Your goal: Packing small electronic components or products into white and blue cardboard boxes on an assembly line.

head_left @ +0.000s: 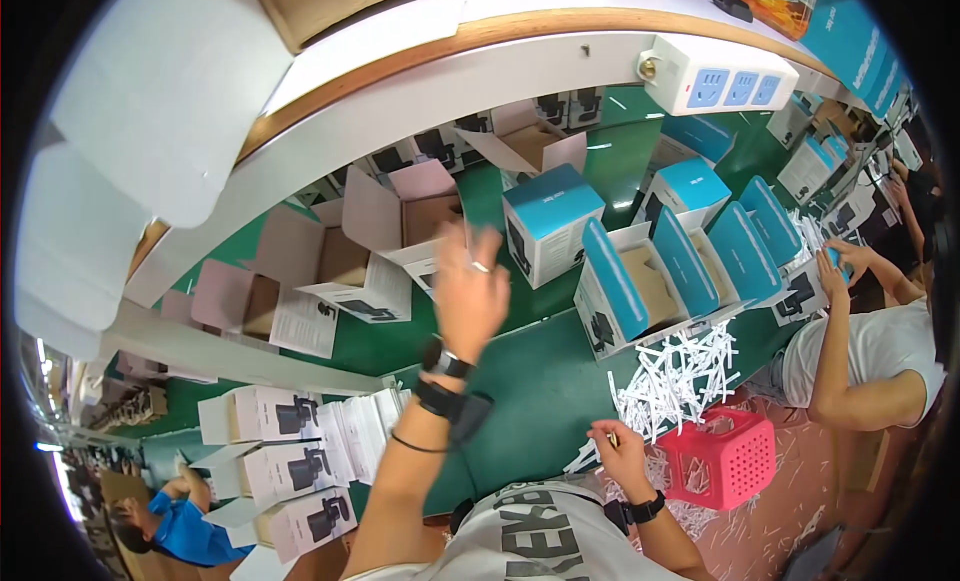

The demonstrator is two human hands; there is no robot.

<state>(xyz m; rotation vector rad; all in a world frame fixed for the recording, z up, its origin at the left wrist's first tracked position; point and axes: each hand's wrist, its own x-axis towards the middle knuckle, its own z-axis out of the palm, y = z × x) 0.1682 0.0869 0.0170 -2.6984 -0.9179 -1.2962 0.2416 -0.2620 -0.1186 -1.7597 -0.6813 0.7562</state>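
My left hand (pixel 472 293) reaches over the green table beside an open white box (pixel 432 213) with raised flaps. Its fingers are stretched apart, with blurred tips, and nothing shows in them. Just right of it stands a closed white box with a blue-green lid (pixel 552 221). My right hand (pixel 622 453) hangs lower, close to the table's near edge, beside a heap of shredded white paper (pixel 680 376). The fingers of that hand are curled in; what they hold, if anything, is too small to make out.
Open boxes with blue-green flaps (pixel 650 281) stand right of centre. Several more open boxes (pixel 340 266) line the left. A pink plastic basket (pixel 722 459) sits below the paper. A power strip (pixel 715 76) is fixed to the shelf. A co-worker (pixel 860 356) works at right.
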